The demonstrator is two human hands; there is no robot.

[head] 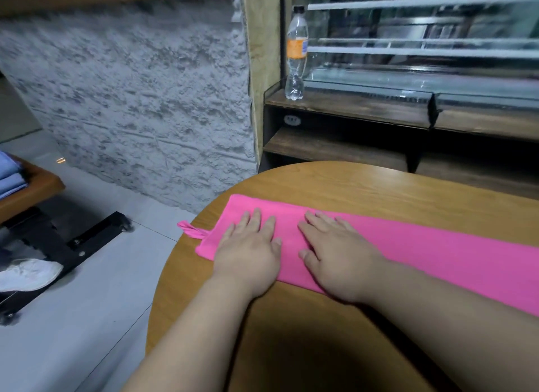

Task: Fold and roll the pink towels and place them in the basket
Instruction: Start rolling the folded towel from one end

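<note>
Head camera looks down on the round wooden counter [335,184], where the pink towel [437,254] lies folded into a long narrow strip, running from the counter's left edge out of the picture on the right. My left hand [248,251] and right hand [335,257] rest flat on its left end, side by side, fingers straight — each grip apart, pinching nothing. I judge the folding done and this the smoothing before the roll. Next I'd need to curl my fingers under the short end by the small hanging loop [189,230], which juts past the rim, and turn it over tightly and evenly. No basket is in sight.
</note>
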